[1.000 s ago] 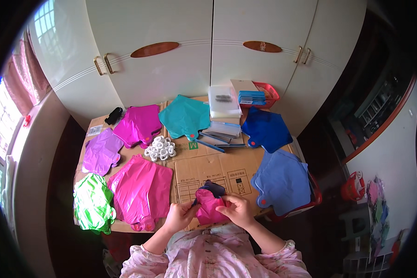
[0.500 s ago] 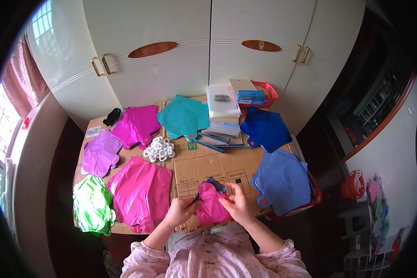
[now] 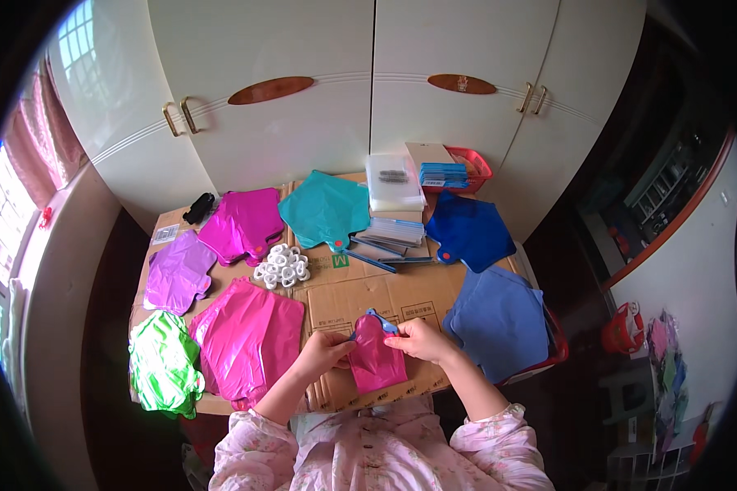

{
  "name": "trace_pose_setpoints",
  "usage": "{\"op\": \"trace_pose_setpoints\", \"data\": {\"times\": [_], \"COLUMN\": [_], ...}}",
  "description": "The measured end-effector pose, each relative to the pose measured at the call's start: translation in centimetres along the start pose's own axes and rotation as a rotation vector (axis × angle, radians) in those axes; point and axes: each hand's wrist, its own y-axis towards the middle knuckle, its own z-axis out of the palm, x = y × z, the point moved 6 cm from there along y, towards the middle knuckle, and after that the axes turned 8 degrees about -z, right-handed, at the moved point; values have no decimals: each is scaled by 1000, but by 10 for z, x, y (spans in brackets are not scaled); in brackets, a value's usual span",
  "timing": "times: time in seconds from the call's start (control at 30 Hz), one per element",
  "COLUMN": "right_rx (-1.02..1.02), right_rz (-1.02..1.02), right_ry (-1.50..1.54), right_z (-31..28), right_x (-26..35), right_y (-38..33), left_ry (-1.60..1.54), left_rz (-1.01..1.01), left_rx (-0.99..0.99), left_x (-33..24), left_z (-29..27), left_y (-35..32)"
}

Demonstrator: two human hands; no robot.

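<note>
A small magenta foil piece [image 3: 377, 364] with a rounded top and a blue edging strip [image 3: 390, 329] is held between my hands at the table's front edge. My left hand [image 3: 329, 350] pinches its left edge, where a bit of blue shows. On the other side, my right hand [image 3: 422, 340] grips the upper right edge beside the blue strip. Whether the blue is a separate sheet or part of the piece, I cannot make out. Left of my hands lies a large stack of pink foil sheets [image 3: 250, 340]; right of them, a slate-blue stack [image 3: 499, 323], partly behind my right forearm.
Flattened cardboard [image 3: 336, 290] covers the table. Around it lie green [image 3: 164, 360], lilac [image 3: 180, 270], purple [image 3: 241, 225], teal [image 3: 323, 209] and dark blue [image 3: 471, 229] foil stacks, a pile of white rings [image 3: 282, 266], blue-edged packs [image 3: 389, 237] and a red basket [image 3: 479, 164].
The magenta piece has been spread flatter and lies straighter between my hands. My right hand has shifted slightly downward, and the blue at the top shows brighter.
</note>
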Motion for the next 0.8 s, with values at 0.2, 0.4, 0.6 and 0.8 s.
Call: {"op": "trace_pose_setpoints", "data": {"times": [0.2, 0.4, 0.6, 0.8], "right_rx": [87, 127, 113, 89], "right_rz": [82, 60, 110, 63], "right_ry": [187, 135, 431, 452], "right_z": [3, 2, -3, -12], "right_x": [10, 5, 20, 12], "right_y": [5, 8, 4, 2], "left_ry": [15, -3, 28, 31], "left_rz": [3, -16, 35, 81], "left_rx": [43, 41, 40, 17], "left_x": [7, -2, -6, -10], "left_z": [-7, -6, -11, -7], "left_y": [11, 10, 11, 6]}}
